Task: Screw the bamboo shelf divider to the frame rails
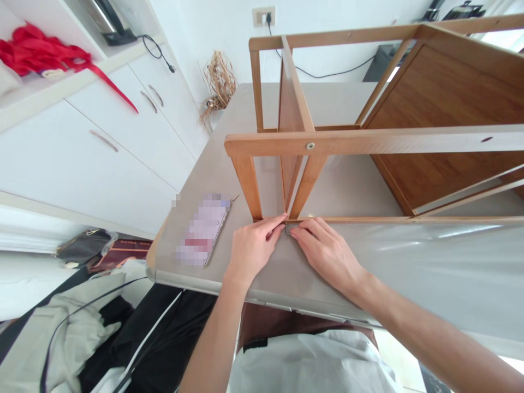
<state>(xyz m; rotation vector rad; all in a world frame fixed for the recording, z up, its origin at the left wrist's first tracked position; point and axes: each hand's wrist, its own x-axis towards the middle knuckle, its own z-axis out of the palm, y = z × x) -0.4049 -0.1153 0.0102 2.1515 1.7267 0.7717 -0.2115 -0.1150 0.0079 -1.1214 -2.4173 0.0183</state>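
Note:
A wooden shelf frame [262, 144] lies on its side on the table, its near rail resting along the tabletop. My left hand [254, 245] is closed at that near rail, fingers pressed together beside the foot of an upright slat. What its fingertips pinch, if anything, is hidden. Just to the right, my right hand [327, 248] pinches a small bent metal piece that looks like a hex key [288, 228], held against the lower rail. Both hands rest low, with fingertips almost meeting. A screw head [310, 146] sits in the upper near rail.
Left of my hands a phone [202, 229] lies on the grey table [335, 284]. White cabinets [123, 131] stand along the left, with red ribbon [41, 52] on their shelf. Dried stalks [219, 82] are by the far corner. Clothes [77, 322] are heaped below left.

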